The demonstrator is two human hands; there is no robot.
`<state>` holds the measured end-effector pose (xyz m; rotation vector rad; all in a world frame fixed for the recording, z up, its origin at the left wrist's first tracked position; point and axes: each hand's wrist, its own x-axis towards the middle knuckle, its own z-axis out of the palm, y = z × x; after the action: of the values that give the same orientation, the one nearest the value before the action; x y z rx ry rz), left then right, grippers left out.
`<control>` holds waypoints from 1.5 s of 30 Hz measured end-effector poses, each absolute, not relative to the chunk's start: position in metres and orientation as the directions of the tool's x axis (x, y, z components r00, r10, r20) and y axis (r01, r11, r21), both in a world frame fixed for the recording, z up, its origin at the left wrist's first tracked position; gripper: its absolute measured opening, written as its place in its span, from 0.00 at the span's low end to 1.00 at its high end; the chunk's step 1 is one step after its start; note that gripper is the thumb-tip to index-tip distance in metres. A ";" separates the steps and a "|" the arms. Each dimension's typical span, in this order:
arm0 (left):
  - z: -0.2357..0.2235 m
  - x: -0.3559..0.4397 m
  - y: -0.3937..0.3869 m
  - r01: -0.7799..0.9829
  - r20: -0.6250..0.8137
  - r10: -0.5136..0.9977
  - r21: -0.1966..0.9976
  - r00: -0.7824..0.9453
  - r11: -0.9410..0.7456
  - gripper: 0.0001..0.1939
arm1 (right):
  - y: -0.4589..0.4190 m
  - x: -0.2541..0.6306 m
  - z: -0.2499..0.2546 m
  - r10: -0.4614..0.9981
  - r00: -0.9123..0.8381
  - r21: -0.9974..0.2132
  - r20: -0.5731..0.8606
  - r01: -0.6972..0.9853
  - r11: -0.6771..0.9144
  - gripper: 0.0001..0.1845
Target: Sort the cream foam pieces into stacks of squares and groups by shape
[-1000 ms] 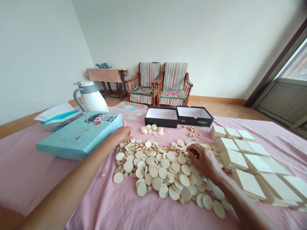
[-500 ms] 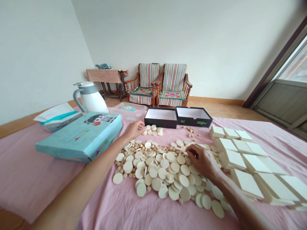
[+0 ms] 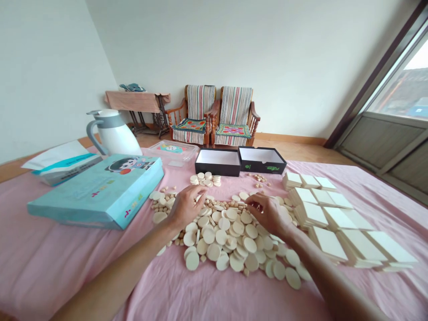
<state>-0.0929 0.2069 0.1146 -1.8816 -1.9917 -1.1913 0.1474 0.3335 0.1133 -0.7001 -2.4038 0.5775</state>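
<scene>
A heap of pale round wooden discs mixed with small wooden beads lies on the pink cloth before me. My left hand hovers over the heap's far left part, thumb and fingers apart, with nothing visible between them. At the far right part, my right hand pinches a thin wooden disc, seen nearly edge-on. Beyond the heap, several discs stand in short stacks in front of the black box.
Two open black boxes stand at the back. Square wooden tiles are stacked at right, with loose beads nearby. To the left are a blue box, a white jug, a tissue pack and a clear plastic case.
My left hand has drawn back from the stacked discs to the heap, and its fingers have parted. My right hand has shifted slightly left, and a disc shows at its fingertips. The view has turned slightly right.
</scene>
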 end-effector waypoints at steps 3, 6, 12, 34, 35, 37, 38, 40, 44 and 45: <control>0.112 -0.094 0.203 0.920 0.623 0.764 0.377 -0.167 -0.106 0.08 | 0.337 0.130 0.120 0.481 -0.799 -0.475 0.361 0.286 0.832 0.09; 0.111 -0.101 0.198 0.937 0.629 0.762 0.337 -0.152 -0.091 0.08 | 0.344 0.110 0.125 0.377 -0.891 -0.410 0.251 0.255 0.876 0.12; 0.112 -0.110 0.192 0.958 0.661 0.736 0.280 -0.147 -0.061 0.08 | 0.354 0.085 0.122 0.295 -0.952 -0.329 0.084 0.253 0.910 0.12; 0.109 -0.109 0.193 0.947 0.634 0.763 0.306 -0.125 -0.100 0.08 | 0.383 0.110 0.134 0.413 -0.899 -0.369 0.145 0.338 0.866 0.12; 0.109 -0.108 0.193 0.946 0.630 0.766 0.311 -0.128 -0.097 0.08 | 0.376 0.108 0.134 0.350 -0.928 -0.381 0.129 0.280 0.881 0.12; 0.110 -0.107 0.192 0.943 0.623 0.771 0.318 -0.132 -0.096 0.09 | 0.367 0.106 0.132 0.286 -0.951 -0.374 0.121 0.223 0.900 0.13; 0.110 -0.107 0.192 0.942 0.621 0.772 0.321 -0.133 -0.096 0.09 | 0.364 0.105 0.131 0.272 -0.955 -0.360 0.119 0.214 0.908 0.12; 0.111 -0.106 0.192 0.942 0.621 0.772 0.323 -0.136 -0.094 0.08 | 0.361 0.103 0.128 0.262 -0.958 -0.333 0.117 0.211 0.919 0.12; 0.110 -0.107 0.193 0.941 0.619 0.773 0.327 -0.140 -0.092 0.08 | 0.358 0.101 0.125 0.252 -0.960 -0.301 0.125 0.205 0.931 0.12; 0.110 -0.108 0.193 0.940 0.618 0.773 0.328 -0.141 -0.091 0.08 | 0.357 0.102 0.125 0.251 -0.959 -0.301 0.133 0.202 0.932 0.12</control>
<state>-0.1076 0.1932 0.1099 -1.8893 -1.9451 -1.0539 0.1015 0.3574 0.1250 -0.3449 -2.9198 0.4289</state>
